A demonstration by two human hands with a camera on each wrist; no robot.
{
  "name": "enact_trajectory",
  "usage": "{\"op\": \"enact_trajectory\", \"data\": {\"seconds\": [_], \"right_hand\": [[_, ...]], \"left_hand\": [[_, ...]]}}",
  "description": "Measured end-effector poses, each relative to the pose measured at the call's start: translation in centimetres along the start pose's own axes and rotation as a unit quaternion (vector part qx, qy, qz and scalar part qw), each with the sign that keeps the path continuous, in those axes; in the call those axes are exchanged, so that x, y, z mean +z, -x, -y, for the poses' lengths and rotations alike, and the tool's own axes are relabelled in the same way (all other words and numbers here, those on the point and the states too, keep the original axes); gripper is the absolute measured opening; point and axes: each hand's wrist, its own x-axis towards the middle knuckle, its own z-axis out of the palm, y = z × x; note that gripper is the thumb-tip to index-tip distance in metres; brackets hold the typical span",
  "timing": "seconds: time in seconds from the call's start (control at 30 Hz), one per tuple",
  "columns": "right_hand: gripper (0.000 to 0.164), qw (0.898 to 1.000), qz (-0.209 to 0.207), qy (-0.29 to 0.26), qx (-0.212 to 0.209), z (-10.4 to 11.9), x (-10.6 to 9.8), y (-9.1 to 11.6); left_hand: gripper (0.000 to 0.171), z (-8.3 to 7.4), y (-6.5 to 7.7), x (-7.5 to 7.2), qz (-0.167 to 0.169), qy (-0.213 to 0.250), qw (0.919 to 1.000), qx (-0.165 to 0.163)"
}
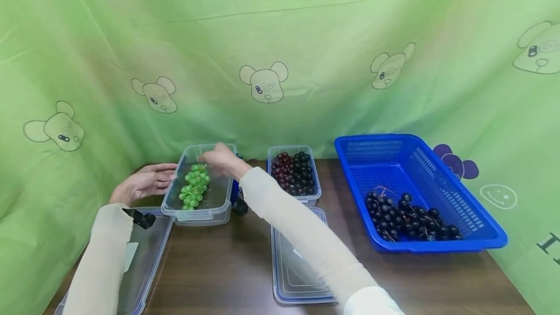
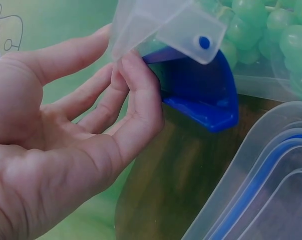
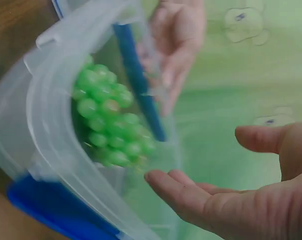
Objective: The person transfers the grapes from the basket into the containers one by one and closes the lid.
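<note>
Green grapes (image 1: 194, 186) lie in a bunch inside a clear plastic container (image 1: 207, 216) on the left of the table. At its left side, my left hand (image 1: 148, 181) touches the outer wall and rim with its fingertips, beside a blue clip (image 2: 201, 90) that hangs down. Above the far part of the container is my right hand (image 1: 222, 160), near the upper end of the bunch. In the right wrist view, its thumb and fingers (image 3: 181, 192) are spread apart with nothing between them, and the grapes (image 3: 108, 117) lie just past the fingertips.
A smaller container (image 1: 308, 198) holds red and black grapes. On the right, a blue basket (image 1: 395, 159) holds dark grapes (image 1: 402, 218). One lid (image 1: 299, 276) lies under my right forearm and another lid (image 1: 146, 276) beside my left forearm. A green curtain (image 1: 306, 23) hangs behind the table.
</note>
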Motion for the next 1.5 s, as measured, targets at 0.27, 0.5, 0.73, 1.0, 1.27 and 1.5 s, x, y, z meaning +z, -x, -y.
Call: {"op": "enact_trajectory", "data": {"seconds": [0.27,0.5,0.73,1.0,1.27,1.5], "right_hand": [[0.050,0.994,0.019,0.077,-0.081,2.5,-4.6,3.4],[0.114,0.983,-0.015,0.142,-0.113,2.9,-9.8,6.9],[0.121,0.956,-0.034,0.262,-0.130,2.0,-16.0,11.3],[0.108,0.931,-0.034,0.335,-0.139,-3.5,-22.2,16.2],[0.095,0.905,-0.070,0.404,-0.116,-10.2,-27.4,20.1],[0.097,0.895,-0.072,0.433,-0.084,-15.1,-32.1,22.6]], "left_hand": [[0.066,0.2,0.4,-0.4,0.008,-0.013,0.9999,0.001],[0.061,0.2,0.7,-0.9,0.018,-0.017,0.9997,0.001],[0.042,0.3,0.8,-1.0,0.022,0.000,0.9997,0.007],[0.043,0.3,0.9,-1.4,0.031,-0.017,0.9993,0.012],[0.032,0.4,0.7,-0.7,0.053,0.002,0.9985,0.015],[0.032,0.4,0.6,-0.3,0.047,0.016,0.9987,0.011]]}}
